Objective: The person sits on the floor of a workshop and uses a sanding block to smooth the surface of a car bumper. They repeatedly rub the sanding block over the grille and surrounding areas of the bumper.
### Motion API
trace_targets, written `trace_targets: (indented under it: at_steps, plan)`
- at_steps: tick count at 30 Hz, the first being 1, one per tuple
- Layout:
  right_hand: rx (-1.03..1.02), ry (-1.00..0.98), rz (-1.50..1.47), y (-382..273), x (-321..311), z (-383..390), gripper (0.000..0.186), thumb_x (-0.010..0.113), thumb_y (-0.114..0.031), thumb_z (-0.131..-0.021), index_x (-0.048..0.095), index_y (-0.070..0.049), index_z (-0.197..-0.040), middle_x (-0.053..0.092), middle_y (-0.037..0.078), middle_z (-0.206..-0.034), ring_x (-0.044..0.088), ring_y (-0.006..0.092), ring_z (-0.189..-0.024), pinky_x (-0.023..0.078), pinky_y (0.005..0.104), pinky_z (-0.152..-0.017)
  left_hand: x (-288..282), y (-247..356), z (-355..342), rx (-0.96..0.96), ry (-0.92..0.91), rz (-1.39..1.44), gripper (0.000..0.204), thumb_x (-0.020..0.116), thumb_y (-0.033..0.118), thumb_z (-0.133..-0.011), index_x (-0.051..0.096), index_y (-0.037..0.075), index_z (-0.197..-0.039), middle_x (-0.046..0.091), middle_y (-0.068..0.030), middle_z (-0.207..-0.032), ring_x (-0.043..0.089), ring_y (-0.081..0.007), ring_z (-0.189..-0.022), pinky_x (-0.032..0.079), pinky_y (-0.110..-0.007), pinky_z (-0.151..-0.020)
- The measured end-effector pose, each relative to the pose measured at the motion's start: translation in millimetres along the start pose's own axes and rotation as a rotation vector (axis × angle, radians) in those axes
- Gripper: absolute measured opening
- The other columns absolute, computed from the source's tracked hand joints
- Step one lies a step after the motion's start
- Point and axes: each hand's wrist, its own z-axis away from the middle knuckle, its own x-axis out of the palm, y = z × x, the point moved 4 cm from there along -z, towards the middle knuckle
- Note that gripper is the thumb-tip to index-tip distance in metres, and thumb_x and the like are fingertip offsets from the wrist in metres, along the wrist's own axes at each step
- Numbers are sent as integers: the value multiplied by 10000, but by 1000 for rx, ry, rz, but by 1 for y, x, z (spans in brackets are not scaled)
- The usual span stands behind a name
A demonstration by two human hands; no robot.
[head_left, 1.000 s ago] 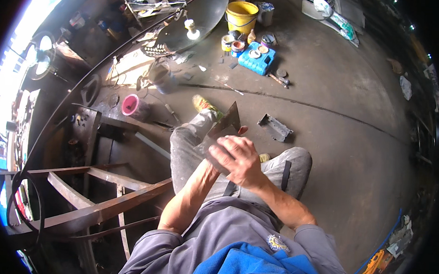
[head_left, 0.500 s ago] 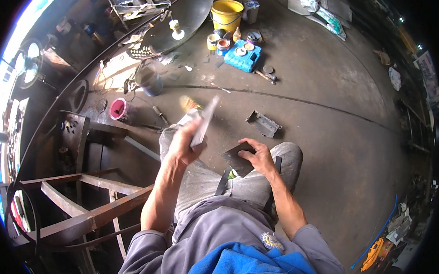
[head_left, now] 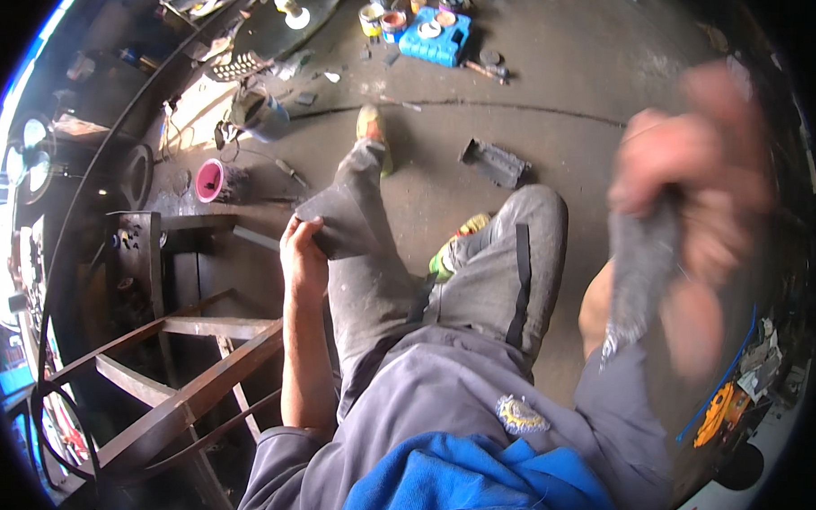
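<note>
Floor point(head_left: 591, 158) spreads between hands point(head_left: 305, 259), edge of dark sheet point(head_left: 330, 225) overlapping left leg point(head_left: 357, 294).

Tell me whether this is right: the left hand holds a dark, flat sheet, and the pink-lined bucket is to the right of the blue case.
Not quite: in the head view, the pink-lined bucket is to the left of the blue case. The left hand does hold a dark, flat sheet.
</note>
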Motion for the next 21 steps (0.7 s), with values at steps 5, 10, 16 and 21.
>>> trace_targets:
  at_steps: [5, 10, 16, 21]
  plan:
    - [-373, -126, 27, -37, 13, -42, 450, 497, -343, -908, 557, 80, -1050, 536, 85, -725, 453, 148, -581, 366, 263, -541, 2, 4, -4, 83, -20, -16, 184, 561, 70, -819, 609, 11, -987, 637, -50, -888, 601, -146, -803, 473, -277, -731]
    - [-443, -187, 25, -27, 3, -61, 414, 512, -307, -910, 549, 64, -1088, 559, 82, -754, 457, 130, -587, 366, 247, -542, 17, 29, -25, 141, -97, 45, 250, 536, 69, -801, 611, -3, -1029, 649, -72, -932, 615, -151, -838, 477, -259, -774]
    - [-461, -204, 7, 15, -8, -94, 381, 530, -264, -914, 540, 46, -1134, 587, 79, -790, 462, 108, -595, 365, 229, -542, 19, 90, -66, 240, -331, 237, 307, 480, 113, -801, 561, 39, -1088, 608, -64, -977, 590, -190, -913, 456, -319, -864]
    - [-482, -226, 18, 71, -1, -123, 364, 546, -229, -916, 533, 31, -1171, 611, 76, -819, 465, 90, -602, 365, 214, -543, 33, 76, -135, 160, -202, 153, 289, 468, 90, -764, 555, 43, -1036, 593, -61, -924, 586, -196, -901, 453, -318, -850]
